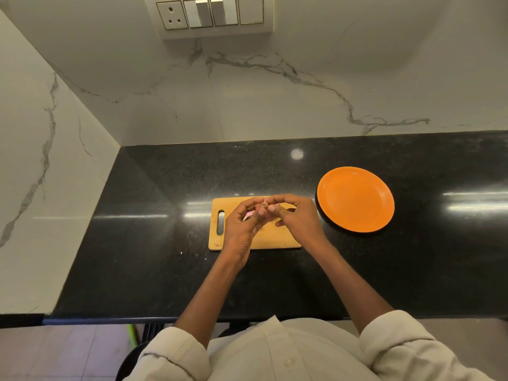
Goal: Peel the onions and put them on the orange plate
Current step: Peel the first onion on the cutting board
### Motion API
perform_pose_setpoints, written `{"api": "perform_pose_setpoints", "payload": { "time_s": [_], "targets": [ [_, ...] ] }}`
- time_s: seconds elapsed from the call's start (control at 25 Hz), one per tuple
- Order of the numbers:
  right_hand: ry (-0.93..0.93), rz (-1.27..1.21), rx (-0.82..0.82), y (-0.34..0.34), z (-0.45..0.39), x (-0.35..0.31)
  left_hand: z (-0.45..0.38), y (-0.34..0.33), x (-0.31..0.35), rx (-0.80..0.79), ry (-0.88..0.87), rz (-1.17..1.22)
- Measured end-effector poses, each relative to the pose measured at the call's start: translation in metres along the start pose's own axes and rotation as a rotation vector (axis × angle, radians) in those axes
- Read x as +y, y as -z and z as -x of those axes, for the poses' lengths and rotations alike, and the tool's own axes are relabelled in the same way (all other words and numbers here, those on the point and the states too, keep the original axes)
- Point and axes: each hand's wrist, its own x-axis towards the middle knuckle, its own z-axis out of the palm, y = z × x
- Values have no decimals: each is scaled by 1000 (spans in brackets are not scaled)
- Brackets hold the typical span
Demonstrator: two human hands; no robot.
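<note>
Both of my hands meet above a wooden cutting board [277,239] on the black counter. My left hand [242,226] and my right hand [298,217] pinch a small onion [264,206] between their fingertips; only its cut, ringed end and a bit of pink skin show. A sliver of pink peel [248,213] shows beneath my left fingers. The orange plate [355,198] sits to the right of the board with nothing on it.
The black counter [137,243] runs from the marble corner wall on the left off to the right. A switch and socket panel [210,13] is on the back wall. The counter's front edge lies close to my body.
</note>
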Motion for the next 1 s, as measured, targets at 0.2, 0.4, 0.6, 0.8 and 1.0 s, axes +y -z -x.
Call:
{"api": "perform_pose_setpoints", "payload": {
  "time_s": [0.2,0.4,0.6,0.8,1.0],
  "targets": [
    [8,112,-62,14,-11,-10,1,4,2,-10,37,16],
    [174,409,-127,12,-19,-13,1,1,10,-29,37,-9],
    [27,83,-188,10,-20,-5,-6,5,18,-1,79,123],
    [-52,-151,-139,2,-9,9,-9,2,20,-1,85,-15],
    [-50,-131,-134,0,-16,10,-19,8,27,-63,-31,-304]
  ]
}}
